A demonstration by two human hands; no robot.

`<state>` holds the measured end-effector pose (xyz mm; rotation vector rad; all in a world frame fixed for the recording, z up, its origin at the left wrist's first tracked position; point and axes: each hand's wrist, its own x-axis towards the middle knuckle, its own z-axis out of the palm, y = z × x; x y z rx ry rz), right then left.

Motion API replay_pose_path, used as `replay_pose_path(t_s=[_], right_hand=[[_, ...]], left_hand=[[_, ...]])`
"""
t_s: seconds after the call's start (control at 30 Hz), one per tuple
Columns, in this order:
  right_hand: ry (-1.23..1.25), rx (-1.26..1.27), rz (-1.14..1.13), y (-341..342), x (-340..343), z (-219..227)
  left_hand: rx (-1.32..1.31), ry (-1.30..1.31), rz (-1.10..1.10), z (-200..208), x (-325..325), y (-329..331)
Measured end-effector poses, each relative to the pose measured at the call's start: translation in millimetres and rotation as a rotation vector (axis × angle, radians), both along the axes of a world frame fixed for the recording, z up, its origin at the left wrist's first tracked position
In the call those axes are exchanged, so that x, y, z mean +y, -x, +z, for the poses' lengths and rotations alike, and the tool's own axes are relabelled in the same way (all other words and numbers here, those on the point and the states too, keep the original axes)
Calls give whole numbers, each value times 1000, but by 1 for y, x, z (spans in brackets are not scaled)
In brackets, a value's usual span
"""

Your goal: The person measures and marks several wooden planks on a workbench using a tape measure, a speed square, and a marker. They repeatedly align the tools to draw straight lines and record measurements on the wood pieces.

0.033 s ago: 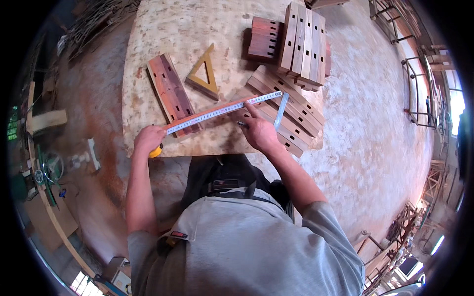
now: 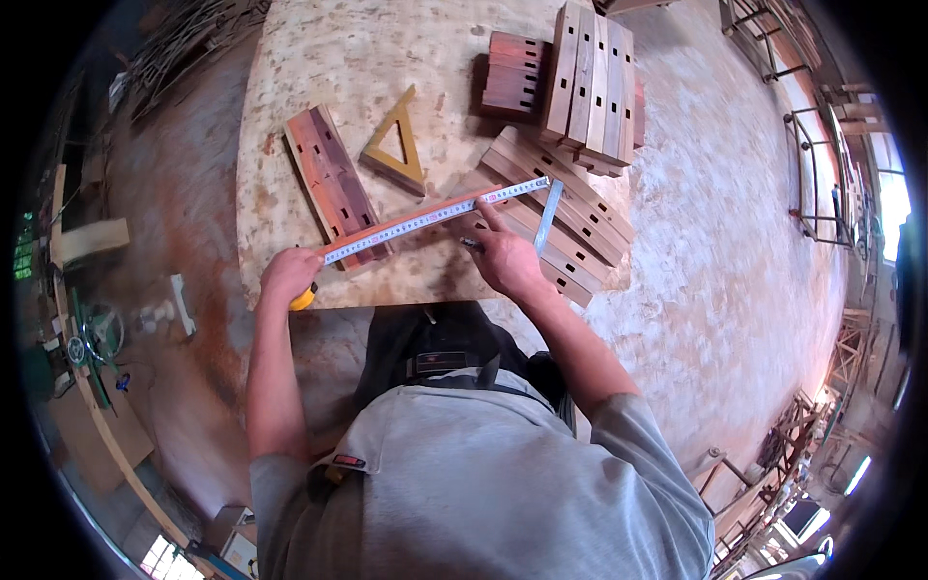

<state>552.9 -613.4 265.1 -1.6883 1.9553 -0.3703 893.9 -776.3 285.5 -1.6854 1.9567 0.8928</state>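
Observation:
My left hand is closed around a tape measure, whose yellow case shows below the fingers at the table's near edge. Its white blade stretches up to the right along a narrow reddish wood strip. My right hand rests its extended index finger on the blade, while the other fingers curl around a dark pen-like stick. A metal square stands by the blade's far end, over slotted wooden slats. Under the blade's left part lie reddish slotted boards.
A yellow triangle square lies mid-table on the stained plywood top. At the back right stand stacked slotted boards beside a darker reddish stack. Metal racks line the right side of the floor.

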Motion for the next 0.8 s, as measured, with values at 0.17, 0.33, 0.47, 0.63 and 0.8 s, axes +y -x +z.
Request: replay_pose_path(t_s=[0.17, 0.33, 0.47, 0.63, 0.8], right_hand=[[-61, 9, -19, -6, 0, 5], [-60, -8, -55, -10, 0, 6], [-43, -31, -71, -11, 0, 3], [-9, -34, -62, -12, 3, 4], [61, -61, -66, -10, 8, -6]], left_hand=[[33, 14, 1, -1, 1, -7], [25, 36, 7, -3, 2, -8], [20, 57, 20, -9, 4, -11], [54, 94, -2, -7, 7, -13], [69, 139, -5, -5, 12, -11]])
